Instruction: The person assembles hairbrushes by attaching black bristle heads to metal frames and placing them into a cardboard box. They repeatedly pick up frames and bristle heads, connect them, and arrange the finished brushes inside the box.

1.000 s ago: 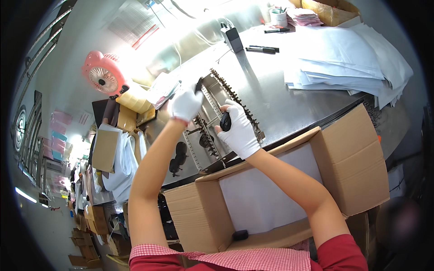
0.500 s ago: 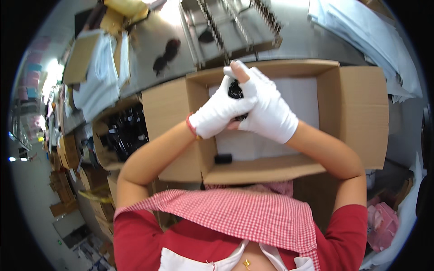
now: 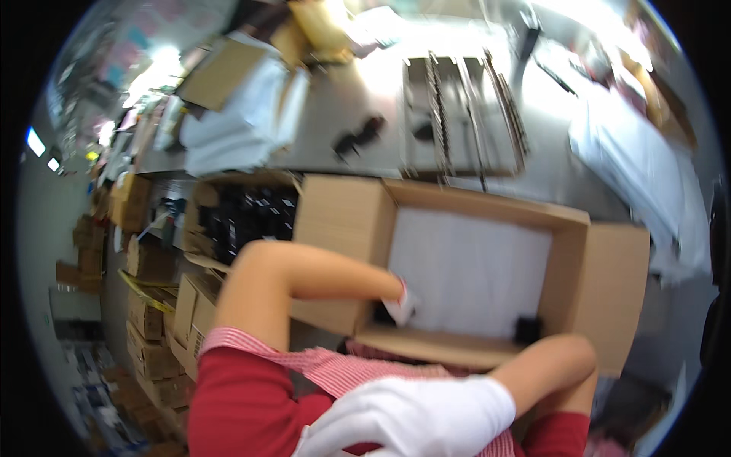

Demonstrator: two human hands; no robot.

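Observation:
My left hand, in a white glove, reaches down into the open cardboard box at its near left corner. It is blurred and its fingers are hidden. Beside it a black piece shows in part; whether the hand touches it I cannot tell. Drawn back in front of my chest is my right hand, also white-gloved, its fingers stretched and a little apart, with nothing visible in them. The lower frame edge cuts it off. A small black block sits in the box's near right corner. White sheeting covers the box floor.
Left of the box stands another carton full of black pieces. Behind, a metal table bears a metal rack, dark sunglasses and pale blue sheets. Further cartons are stacked at the left.
My hands have parted; before, they were together around a black object above the box. The left went down into the near left corner, the right back toward my chest. The view has shifted.

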